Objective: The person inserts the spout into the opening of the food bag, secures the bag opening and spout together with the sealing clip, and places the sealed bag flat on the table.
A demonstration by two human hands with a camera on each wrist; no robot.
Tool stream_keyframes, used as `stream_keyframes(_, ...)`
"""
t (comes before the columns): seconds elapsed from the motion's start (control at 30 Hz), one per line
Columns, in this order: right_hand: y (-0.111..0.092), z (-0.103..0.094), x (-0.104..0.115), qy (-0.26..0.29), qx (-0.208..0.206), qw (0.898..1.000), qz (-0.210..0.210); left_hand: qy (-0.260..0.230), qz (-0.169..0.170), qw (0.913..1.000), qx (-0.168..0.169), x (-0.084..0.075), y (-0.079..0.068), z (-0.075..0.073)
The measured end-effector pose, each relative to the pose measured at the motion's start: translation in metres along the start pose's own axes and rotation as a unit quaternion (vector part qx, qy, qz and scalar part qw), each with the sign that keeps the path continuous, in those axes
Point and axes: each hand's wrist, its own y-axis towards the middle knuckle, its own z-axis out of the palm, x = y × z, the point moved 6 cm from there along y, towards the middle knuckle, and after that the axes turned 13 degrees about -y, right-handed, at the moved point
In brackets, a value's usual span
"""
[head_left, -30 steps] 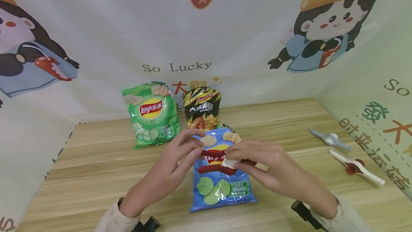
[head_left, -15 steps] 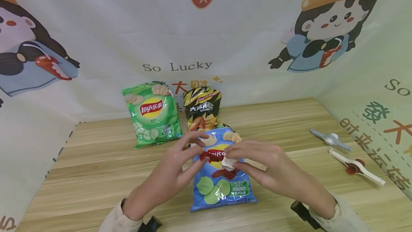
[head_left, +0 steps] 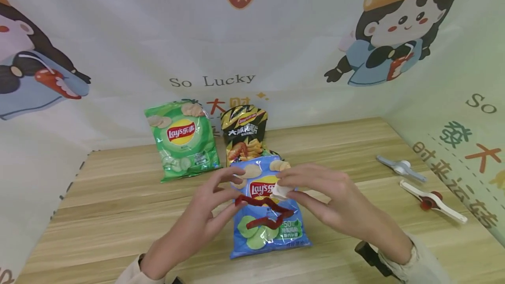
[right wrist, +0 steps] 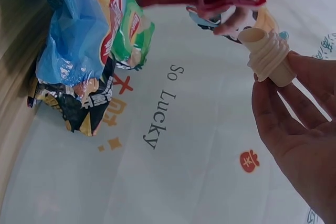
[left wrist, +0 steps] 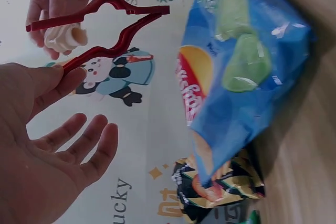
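Over the blue chip bag [head_left: 242, 249], my left hand [head_left: 207, 209] pinches one arm end of a red bag clip [head_left: 260, 201] between thumb and index finger. The clip is spread into a V, its two bent arms joined at one end, as the left wrist view shows. My right hand [head_left: 333, 192] holds a small white threaded spout [right wrist: 268, 56] between thumb and fingertips. In the right wrist view its hollow mouth faces the clip. Clip and spout are apart. The left hand's other fingers are spread and touch nothing.
A green chip bag [head_left: 185, 139] and a black-and-yellow bag [head_left: 244, 133] stand behind against the printed cloth. On the right of the wooden table [head_left: 118, 214] lie a grey-blue clip [head_left: 401, 168] with a white cap and a white clip [head_left: 447, 207] with a red cap.
The red clip's arms have swung apart from the white spout and now hang lower, across the front of the blue bag. My left hand has moved slightly left and down; the right still holds the spout.
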Motion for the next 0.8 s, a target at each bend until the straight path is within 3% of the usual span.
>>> stream_keyframes(0.1, 0.001, -0.001, 0.0, 0.0, 0.002, 1.0, 0.001, -0.008, -0.021, 0.9997, 0.012, 0.005, -0.015, 0.003)
stream_keyframes(0.3, 0.0, -0.002, -0.001, -0.003, 0.013, 1.0, 0.025, -0.026, -0.096, 0.9939, 0.047, 0.016, -0.047, 0.013)
stream_keyframes(0.43, 0.0, -0.002, -0.002, -0.007, 0.018, 0.999, 0.027, -0.04, -0.164, 0.982, 0.085, 0.027, -0.057, 0.018)
stream_keyframes(0.53, -0.001, -0.001, -0.002, -0.007, 0.019, 1.0, 0.024, -0.041, -0.19, 0.9734, 0.121, 0.033, -0.062, 0.022)
stream_keyframes(0.7, -0.001, 0.001, -0.002, -0.01, 0.029, 0.999, 0.035, 0.019, -0.205, 0.9642, 0.167, 0.038, -0.069, 0.027)
stream_keyframes(0.8, 0.0, 0.001, -0.002, -0.019, 0.027, 0.999, 0.034, 0.081, -0.207, 0.9599, 0.171, 0.037, -0.074, 0.026)
